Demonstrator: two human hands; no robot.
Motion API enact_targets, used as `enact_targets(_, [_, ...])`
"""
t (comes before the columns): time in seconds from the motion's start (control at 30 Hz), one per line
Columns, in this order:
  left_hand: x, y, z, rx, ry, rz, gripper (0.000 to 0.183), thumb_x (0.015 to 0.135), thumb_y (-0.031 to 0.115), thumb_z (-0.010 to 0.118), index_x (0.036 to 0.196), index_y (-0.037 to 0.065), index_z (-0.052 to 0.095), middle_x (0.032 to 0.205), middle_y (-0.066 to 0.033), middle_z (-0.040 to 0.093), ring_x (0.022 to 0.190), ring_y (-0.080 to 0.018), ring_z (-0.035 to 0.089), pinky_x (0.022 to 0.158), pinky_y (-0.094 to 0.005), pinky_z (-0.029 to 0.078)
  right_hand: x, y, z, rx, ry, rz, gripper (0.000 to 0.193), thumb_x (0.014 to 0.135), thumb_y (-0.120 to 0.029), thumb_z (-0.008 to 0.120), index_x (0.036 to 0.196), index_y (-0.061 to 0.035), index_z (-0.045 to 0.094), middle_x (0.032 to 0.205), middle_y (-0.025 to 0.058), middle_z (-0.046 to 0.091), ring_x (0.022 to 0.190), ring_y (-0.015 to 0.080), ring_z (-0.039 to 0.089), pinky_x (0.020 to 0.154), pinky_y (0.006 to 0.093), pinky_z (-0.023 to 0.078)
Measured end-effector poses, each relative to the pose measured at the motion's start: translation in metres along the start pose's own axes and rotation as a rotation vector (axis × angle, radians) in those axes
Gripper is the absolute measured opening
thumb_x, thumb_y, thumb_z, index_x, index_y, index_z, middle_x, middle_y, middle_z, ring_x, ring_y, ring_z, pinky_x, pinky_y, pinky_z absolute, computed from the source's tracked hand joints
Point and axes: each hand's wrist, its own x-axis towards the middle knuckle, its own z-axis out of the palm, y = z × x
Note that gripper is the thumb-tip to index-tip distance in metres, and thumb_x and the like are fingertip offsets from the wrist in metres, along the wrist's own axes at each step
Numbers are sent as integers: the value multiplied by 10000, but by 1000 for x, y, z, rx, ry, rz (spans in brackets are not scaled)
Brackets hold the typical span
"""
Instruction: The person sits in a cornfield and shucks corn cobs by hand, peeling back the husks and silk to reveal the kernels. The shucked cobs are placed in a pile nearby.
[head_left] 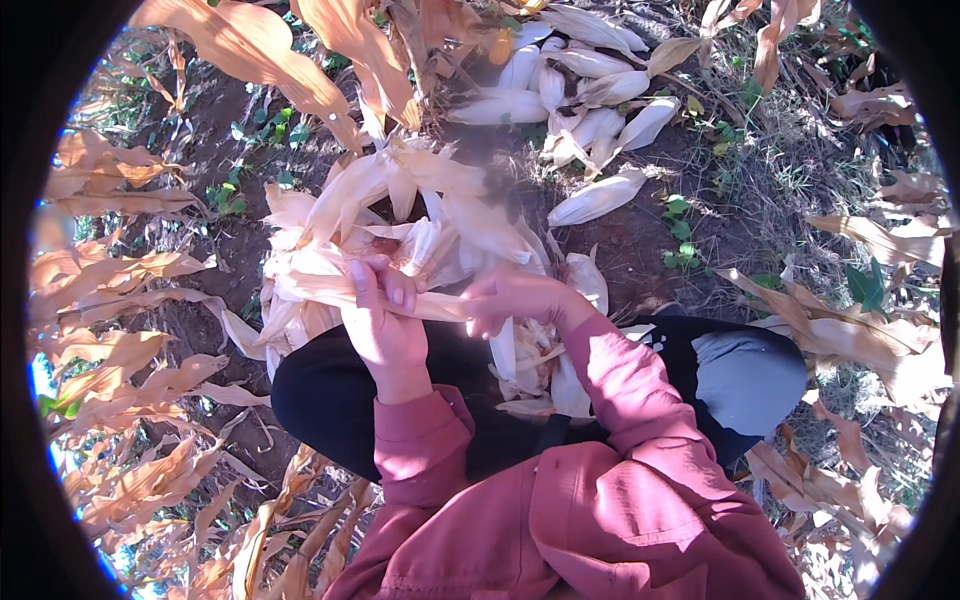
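Observation:
A long ear of corn (438, 306) in pale, dry husk lies across in front of me, above my lap. My left hand (385, 315) is closed around its middle, thumb up and fingers curled over it. At the ear's right end, my right hand (512, 300) grips with bent fingers, partly blurred. Whether any kernels are bare cannot be seen. Just beyond both hands spreads a heap of loose dry husks (450, 225), some of it reaching down between my knees.
Several unpeeled ears (590, 85) lie piled on the ground at the far side, with a single ear (597, 197) nearer. Dry corn leaves (260, 60) hang over the far left. More dry stalks (110, 370) stand along the left; dry leaves (880, 340) and grass are at the right.

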Motion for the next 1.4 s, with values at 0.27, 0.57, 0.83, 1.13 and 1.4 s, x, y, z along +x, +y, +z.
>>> enact_targets(0.27, [0,-6,-13,-64,338,-100,248,933,296,476,838,68,495,609,34,336,517,-74,306,573,-250,337,55,112,-84,-1060,1111,12,338,768,-231,616,1062,-67,594,1032,181,592,868,390,562,780,429,456])
enact_targets(0.57, [4,-17,-10,67,358,-135,255,929,284,477,887,35,510,651,4,404,534,-87,347,567,-264,370,14,32,-81,643,238,-521,403,871,-198,549,1212,-13,440,1143,111,555,942,213,589,821,357,483])
enact_targets(0.83, [7,-33,-6,182,337,-219,365,926,331,459,1069,-2,505,820,-17,471,647,-119,448,589,-277,410,-32,-12,-57,434,195,-410,411,873,-178,553,1245,-50,432,1085,59,568,942,169,584,795,333,501])
enact_targets(1.13, [1,-25,3,-41,23,-143,483,843,364,605,1164,31,464,1075,-72,543,992,-195,525,853,-344,441,-46,-2,-45,228,-158,-168,490,841,-255,580,1240,-6,443,1033,109,594,869,206,626,718,339,544])
enact_targets(1.4, [6,-21,1,-16,144,99,483,843,249,621,1205,4,415,1056,-98,548,974,-205,542,873,-355,445,-22,35,-72,-386,655,98,272,882,-254,526,989,-8,564,852,51,617,642,142,601,577,260,478])
